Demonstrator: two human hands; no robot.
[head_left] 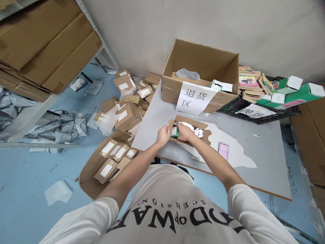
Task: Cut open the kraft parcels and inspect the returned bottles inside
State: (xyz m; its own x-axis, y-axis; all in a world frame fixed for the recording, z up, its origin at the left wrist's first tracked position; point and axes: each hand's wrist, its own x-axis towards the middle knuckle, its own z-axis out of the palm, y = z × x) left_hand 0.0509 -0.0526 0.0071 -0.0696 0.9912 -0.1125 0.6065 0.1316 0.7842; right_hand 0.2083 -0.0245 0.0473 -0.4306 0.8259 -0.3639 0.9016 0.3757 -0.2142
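White shirt (167, 179) is nearest in my head view. The left hand (164, 135) pinches a flap (171, 123) of the small carton (191, 120); the right hand (185, 132) is inside at a green box (174, 131), grip unclear to me. Hard tugging could tear the flap. Grey table (264, 142) beneath; parcels (129, 116) heaped on blue floor (22, 189).

Brown small carton (190, 120), green box (174, 131) and white crumpled paper (198, 132) against a grey counter (266, 149)
The flat object (223, 151) is pink, the large carton (169, 90) brown, its sign (194, 101) white with black characters, the crate (228, 109) black, the upright boxes (297, 98) green and white; the floor (83, 159) is blue, the wall (142, 30) pale grey, the shirt (162, 186) white with black lettering
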